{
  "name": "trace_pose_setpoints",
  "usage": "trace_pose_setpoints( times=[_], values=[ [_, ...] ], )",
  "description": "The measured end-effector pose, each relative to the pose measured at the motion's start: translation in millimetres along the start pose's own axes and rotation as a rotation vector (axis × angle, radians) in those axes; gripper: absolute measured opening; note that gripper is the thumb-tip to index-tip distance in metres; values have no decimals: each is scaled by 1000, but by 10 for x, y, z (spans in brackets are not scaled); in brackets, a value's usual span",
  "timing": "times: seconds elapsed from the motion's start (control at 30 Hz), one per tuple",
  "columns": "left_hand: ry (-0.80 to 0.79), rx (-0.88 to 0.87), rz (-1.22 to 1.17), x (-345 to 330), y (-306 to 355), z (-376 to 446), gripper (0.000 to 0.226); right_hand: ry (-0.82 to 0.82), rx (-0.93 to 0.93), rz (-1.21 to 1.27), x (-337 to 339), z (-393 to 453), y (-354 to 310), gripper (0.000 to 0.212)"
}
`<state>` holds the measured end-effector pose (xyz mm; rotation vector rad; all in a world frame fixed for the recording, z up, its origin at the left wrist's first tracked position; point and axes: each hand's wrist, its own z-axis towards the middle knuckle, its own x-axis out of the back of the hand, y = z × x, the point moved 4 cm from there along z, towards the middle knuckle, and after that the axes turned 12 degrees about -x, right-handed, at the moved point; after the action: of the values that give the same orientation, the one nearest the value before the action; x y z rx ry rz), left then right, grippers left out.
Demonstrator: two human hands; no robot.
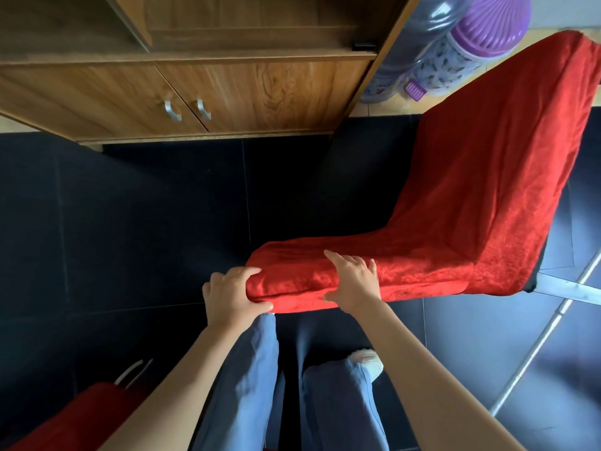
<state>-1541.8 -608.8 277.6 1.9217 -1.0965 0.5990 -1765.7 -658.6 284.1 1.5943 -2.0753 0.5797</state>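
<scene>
Red cover (455, 206) draped over chair (566, 292), long axis toward 1 o'clock from the hands. Left hand (231, 294) gripping its near corner at 9 o'clock; right hand (353, 279) fingers (335, 258) spread flat on front edge.

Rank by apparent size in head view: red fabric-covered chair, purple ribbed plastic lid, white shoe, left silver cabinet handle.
1. red fabric-covered chair
2. purple ribbed plastic lid
3. white shoe, part hidden
4. left silver cabinet handle, farther off

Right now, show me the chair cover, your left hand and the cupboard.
chair cover (471, 190), head view, middle of the backrest cloth.
left hand (232, 292), head view, back of the hand.
cupboard (260, 92), head view, right door panel.
</scene>
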Motion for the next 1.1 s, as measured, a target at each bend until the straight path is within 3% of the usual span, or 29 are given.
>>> trace_pose_setpoints(
  times=[0.3, 0.63, 1.1],
  values=[
    [-87, -69, -293, -89, -96, 153, 76, 6, -17, -113, -37, 125, -8, 93],
    [-74, -67, -281, -52, -119, 156, 57, 23, -51, -15, -8, 263, 18, 92],
    [24, -184, -282, 396, 217, 60, 45, 71, -72, 76, 443, 75, 104, 64]
  ],
)
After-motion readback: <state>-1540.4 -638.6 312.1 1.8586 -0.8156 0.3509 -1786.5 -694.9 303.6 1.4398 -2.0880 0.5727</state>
